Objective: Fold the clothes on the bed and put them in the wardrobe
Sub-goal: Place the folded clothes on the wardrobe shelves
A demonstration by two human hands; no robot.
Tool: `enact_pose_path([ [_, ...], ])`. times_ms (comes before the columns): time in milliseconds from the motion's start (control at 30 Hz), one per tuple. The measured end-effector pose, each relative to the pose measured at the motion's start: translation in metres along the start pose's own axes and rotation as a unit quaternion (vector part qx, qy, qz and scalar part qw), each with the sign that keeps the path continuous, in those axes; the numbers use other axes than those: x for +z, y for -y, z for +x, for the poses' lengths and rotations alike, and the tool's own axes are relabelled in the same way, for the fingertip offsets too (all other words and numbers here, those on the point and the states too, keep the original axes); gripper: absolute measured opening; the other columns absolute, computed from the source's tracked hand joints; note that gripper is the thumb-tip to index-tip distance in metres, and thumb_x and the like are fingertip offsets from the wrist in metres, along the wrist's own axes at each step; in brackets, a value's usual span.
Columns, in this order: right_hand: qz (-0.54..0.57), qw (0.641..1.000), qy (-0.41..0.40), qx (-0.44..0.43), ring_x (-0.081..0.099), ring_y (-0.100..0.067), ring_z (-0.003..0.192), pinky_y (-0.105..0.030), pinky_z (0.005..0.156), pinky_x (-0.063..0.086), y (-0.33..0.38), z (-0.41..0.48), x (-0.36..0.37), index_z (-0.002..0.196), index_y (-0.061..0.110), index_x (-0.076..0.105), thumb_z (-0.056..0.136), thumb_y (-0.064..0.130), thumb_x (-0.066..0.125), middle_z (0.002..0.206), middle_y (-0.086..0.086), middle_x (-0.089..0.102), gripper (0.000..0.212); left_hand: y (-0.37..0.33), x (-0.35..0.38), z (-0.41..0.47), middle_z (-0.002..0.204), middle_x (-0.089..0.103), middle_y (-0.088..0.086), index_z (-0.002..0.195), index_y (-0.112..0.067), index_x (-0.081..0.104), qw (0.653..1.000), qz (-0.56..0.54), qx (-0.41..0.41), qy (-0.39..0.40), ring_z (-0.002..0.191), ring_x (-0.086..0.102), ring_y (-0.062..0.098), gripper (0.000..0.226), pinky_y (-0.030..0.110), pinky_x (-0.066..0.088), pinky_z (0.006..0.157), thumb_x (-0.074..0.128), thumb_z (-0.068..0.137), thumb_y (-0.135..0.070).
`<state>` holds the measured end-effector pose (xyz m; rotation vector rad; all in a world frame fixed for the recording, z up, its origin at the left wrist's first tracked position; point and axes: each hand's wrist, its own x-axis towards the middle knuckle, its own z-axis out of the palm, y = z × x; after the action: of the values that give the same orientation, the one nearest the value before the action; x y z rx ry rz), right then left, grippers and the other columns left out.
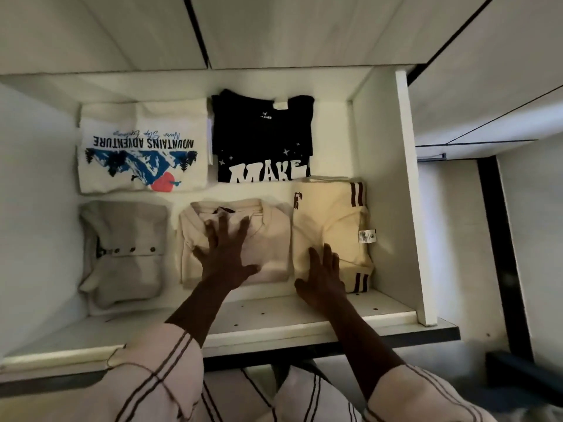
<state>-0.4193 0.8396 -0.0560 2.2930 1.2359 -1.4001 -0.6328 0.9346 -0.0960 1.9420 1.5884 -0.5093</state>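
Several folded garments lie on a white wardrobe shelf (pixel 274 318). My left hand (pixel 225 254) presses flat with spread fingers on a folded cream shirt (pixel 271 239) in the front middle. My right hand (pixel 323 278) rests flat on the near edge of a folded cream garment with brown stripes (pixel 335 214) at the front right. At the front left sits a folded beige garment with buttons (pixel 125 254). Behind are a white T-shirt with a mountain print (pixel 143 147) and a black T-shirt with white letters (pixel 262 138).
The shelf's white side panel (pixel 408 193) stands close on the right, and another wall (pixel 33 193) closes the left. A shelf board (pixel 213 32) hangs overhead. Bare shelf with small holes runs along the front edge. My striped sleeves fill the bottom.
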Motion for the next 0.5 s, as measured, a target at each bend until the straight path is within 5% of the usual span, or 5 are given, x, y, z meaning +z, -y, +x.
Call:
enact_pose_path([
  [133, -0.006, 1.000, 0.001, -0.015, -0.007, -0.037, 0.158, -0.058, 0.120, 0.029, 0.001, -0.001, -0.005, 0.163, 0.023, 0.009, 0.095, 0.037, 0.064, 0.171, -0.007, -0.014, 0.088, -0.004, 0.000, -0.004, 0.167, -0.033, 0.000, 0.158, -0.051, -0.017, 1.000, -0.010, -0.011, 0.003, 0.155, -0.021, 0.040, 0.129, 0.084, 0.019, 0.109, 0.076, 0.072, -0.073],
  [267, -0.009, 0.997, -0.046, -0.063, 0.019, -0.037, 0.155, -0.053, 0.117, 0.038, 0.003, -0.012, -0.016, 0.160, 0.020, 0.023, 0.098, 0.038, 0.062, 0.171, -0.014, 0.007, 0.076, -0.008, -0.026, -0.014, 0.171, -0.021, -0.001, 0.163, -0.038, 0.010, 0.996, -0.092, -0.014, 0.005, 0.159, -0.014, 0.031, 0.104, 0.077, 0.020, 0.114, 0.067, 0.084, -0.071],
  [400, 0.047, 0.986, -0.053, -0.154, 0.052, -0.028, 0.135, -0.038, 0.108, 0.046, 0.017, -0.045, -0.028, 0.149, 0.021, 0.045, 0.100, 0.041, 0.060, 0.151, -0.009, 0.049, 0.055, -0.007, -0.057, -0.074, 0.174, 0.001, 0.003, 0.153, -0.030, 0.044, 0.976, -0.173, 0.017, -0.129, 0.160, -0.004, 0.026, 0.074, 0.060, 0.025, 0.120, 0.060, 0.091, -0.068],
  [500, 0.090, 0.973, -0.023, -0.210, 0.064, -0.017, 0.118, -0.033, 0.097, 0.052, 0.028, -0.083, -0.025, 0.142, 0.033, 0.051, 0.098, 0.054, 0.061, 0.134, 0.003, 0.063, 0.050, 0.011, -0.061, -0.130, 0.166, 0.030, 0.005, 0.140, -0.028, 0.058, 0.954, -0.164, 0.066, -0.241, 0.156, 0.022, 0.025, 0.062, 0.048, 0.031, 0.116, 0.053, 0.093, -0.069],
])
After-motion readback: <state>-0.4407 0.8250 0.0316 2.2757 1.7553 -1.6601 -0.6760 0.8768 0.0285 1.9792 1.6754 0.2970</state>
